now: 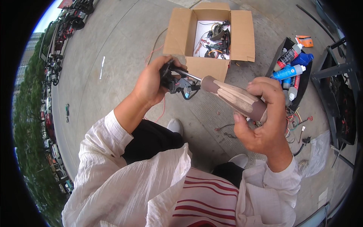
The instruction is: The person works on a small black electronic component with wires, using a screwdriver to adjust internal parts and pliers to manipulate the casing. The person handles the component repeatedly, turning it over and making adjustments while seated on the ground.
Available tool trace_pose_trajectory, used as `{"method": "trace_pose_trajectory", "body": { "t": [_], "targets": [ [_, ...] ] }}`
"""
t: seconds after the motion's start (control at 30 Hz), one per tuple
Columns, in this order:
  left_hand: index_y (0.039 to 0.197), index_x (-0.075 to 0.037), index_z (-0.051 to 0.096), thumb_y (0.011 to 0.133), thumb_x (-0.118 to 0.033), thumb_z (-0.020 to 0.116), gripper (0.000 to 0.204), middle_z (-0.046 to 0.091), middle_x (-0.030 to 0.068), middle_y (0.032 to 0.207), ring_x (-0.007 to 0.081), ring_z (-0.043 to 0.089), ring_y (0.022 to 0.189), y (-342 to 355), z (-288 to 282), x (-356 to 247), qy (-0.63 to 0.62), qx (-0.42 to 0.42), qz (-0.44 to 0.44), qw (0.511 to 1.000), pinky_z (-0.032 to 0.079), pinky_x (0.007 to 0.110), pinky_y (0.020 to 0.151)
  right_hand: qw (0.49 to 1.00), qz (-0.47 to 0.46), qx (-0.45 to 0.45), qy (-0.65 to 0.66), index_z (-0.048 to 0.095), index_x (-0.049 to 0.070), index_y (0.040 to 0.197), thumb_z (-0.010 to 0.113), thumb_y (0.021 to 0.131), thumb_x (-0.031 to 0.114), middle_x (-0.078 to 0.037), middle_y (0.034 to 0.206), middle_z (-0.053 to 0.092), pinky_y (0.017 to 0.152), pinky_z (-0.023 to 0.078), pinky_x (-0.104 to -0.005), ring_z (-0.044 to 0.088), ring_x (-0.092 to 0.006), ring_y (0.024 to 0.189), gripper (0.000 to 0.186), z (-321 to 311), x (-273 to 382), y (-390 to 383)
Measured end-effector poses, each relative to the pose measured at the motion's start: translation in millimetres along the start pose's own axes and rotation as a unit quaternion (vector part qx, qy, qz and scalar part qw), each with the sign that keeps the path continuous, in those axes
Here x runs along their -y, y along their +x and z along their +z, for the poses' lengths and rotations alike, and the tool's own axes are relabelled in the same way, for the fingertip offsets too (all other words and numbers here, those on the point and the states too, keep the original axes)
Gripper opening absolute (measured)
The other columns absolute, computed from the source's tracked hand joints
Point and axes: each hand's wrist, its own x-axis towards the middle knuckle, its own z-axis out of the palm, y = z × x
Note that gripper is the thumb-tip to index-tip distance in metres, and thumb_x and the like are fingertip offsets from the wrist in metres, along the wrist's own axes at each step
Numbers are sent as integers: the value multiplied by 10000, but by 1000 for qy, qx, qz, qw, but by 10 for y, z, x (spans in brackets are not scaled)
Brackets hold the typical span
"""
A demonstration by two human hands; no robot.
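My left hand [151, 83] grips a black plastic part [174, 85] with metal pieces and a short dark cable loop, held up in front of me. In my right hand [264, 113] is a screwdriver with a thick tan-and-brown handle [227, 94], its back end against my curled fingers and thumb. The steel shaft [187, 75] reaches left to the black part; whether its tip is seated in a screw is hidden.
An open cardboard box [242, 36] of wired parts lies ahead. To its right are a black tray [274, 62] of bottles, an orange packet [304, 41], loose wires and a dark metal frame [325, 77]. Parked vehicles [56, 64] line the left.
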Motion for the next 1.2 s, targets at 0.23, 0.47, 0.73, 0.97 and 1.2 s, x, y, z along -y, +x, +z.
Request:
{"method": "trace_pose_trajectory", "body": {
  "t": [0.23, 0.47, 0.73, 0.97, 1.2],
  "targets": [
    [908, -66, 566, 994, -288, 353, 319, 664, 163, 1006, 240, 656, 859, 2, -2, 3, -7, 10, 0, 1000, 545, 370, 767, 998, -9, 26, -56, 560, 25, 1089, 767, 711, 91, -130, 965, 614, 799, 472, -405, 584, -326, 863, 436, -33, -1, -2],
    [910, -66, 564, 994, -289, 351, 319, 665, 172, 1015, 246, 659, 874, 11, 6, 16, -17, 15, -5, 1000, 550, 381, 784, 999, 20, 24, -41, 564, 23, 1070, 780, 726, 123, -134, 961, 610, 754, 479, -382, 596, -307, 824, 419, -40, 19, -32],
    [912, -69, 566, 998, -293, 345, 327, 668, 171, 1009, 241, 664, 854, 8, 37, 28, -12, 20, -4, 1000, 556, 367, 739, 997, 72, 24, 16, 532, -17, 1106, 734, 763, 110, -128, 1023, 578, 800, 480, -298, 586, -188, 891, 418, -38, 18, -47],
    [916, -72, 566, 1000, -294, 342, 326, 667, 169, 1015, 239, 670, 836, 38, 25, 44, -12, 10, 0, 1000, 558, 356, 688, 999, 40, 14, 31, 540, 13, 1110, 742, 744, 98, -138, 1026, 584, 769, 492, -347, 607, -256, 886, 427, -55, -26, -13],
    [916, -74, 565, 998, -299, 347, 324, 660, 182, 1027, 267, 683, 881, 31, 22, 43, -6, 5, -5, 1000, 559, 370, 738, 991, 117, 35, 54, 505, -3, 1143, 654, 777, 2, -132, 1033, 580, 844, 479, -300, 602, -194, 924, 395, -100, -27, -31]
  ]
}}
